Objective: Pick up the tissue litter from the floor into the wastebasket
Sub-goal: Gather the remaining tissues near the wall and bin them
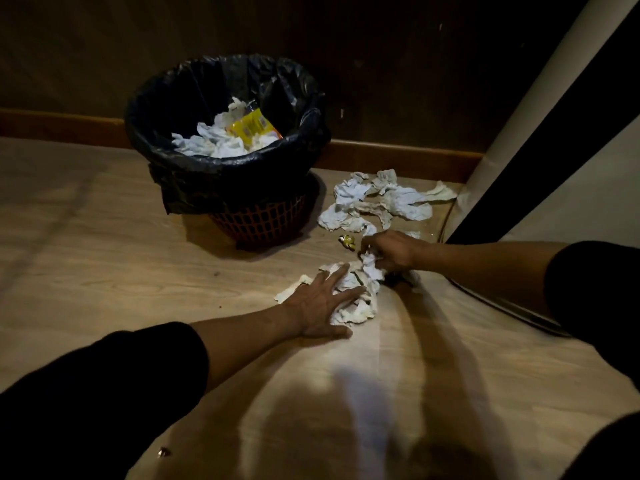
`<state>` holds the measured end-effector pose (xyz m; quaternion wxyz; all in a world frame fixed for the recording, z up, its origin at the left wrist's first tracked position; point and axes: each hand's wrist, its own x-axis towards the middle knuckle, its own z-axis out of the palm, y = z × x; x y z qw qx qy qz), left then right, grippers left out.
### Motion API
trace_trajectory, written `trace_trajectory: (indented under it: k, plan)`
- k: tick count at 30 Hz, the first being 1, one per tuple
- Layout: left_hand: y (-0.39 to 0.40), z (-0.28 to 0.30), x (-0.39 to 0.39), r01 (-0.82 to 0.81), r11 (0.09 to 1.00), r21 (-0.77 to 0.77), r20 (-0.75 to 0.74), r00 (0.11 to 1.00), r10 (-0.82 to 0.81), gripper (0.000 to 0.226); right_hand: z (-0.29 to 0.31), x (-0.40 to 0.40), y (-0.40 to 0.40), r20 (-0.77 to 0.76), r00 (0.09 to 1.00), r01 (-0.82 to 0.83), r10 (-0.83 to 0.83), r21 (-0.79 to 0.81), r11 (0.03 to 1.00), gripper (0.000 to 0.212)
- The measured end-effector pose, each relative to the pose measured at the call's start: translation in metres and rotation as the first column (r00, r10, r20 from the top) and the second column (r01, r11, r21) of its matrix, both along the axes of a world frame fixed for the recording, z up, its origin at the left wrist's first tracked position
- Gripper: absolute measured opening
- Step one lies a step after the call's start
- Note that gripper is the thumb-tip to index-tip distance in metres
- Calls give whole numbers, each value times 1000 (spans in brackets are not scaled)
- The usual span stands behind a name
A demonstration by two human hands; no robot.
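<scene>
Gathering: my L hand (323, 303) flat on tissues (356, 292) right of bin (225, 161), R hand (389, 251) pinching some; next, scoop & lift to bin.

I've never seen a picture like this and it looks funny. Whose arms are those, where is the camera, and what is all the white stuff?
There is no machine here, just a person. The camera sits on the person's head and looks down, so you see their two arms reaching out as if they were yours.

The white stuff is crumpled tissues on the floor. The left hand lies flat, fingers spread, on the near pile. The right hand is pinching the top of that same pile. A second pile lies further back, untouched, with a tiny yellowish scrap near it.

The wastebasket is red, with a black bag lining it. It already holds some tissues and a yellow wrapper.
</scene>
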<state>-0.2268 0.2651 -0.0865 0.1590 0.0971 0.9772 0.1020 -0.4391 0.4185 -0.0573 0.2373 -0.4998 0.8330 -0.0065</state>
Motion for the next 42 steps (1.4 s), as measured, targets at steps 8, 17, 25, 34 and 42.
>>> trace_trajectory:
  k: [8, 17, 25, 34, 42]
  plan:
    - [-12, -12, -13, 34, 985, 169, -93, 996, -18, 37, 13, -58, 14, -121, 873, 449, -472, -180, 875, 40]
    - [-44, 7, -89, -352, 867, 353, -191, 880, 435, 24, -18, -77, 1, -74, 804, 594, -590, 52, 803, 84]
    - [-36, 7, -156, -588, 725, 358, -44, 765, 642, 63, -34, -73, 8, -152, 888, 436, -434, -20, 900, 32]
    - [-28, -11, -165, -353, 935, -45, -2, 935, 353, 63, -26, -64, 12, -161, 896, 422, -414, 21, 906, 46]
    - [-36, -18, -72, -243, 970, -13, -107, 965, 241, 56, -13, -46, 11, -15, 970, 239, -241, 196, 951, 70]
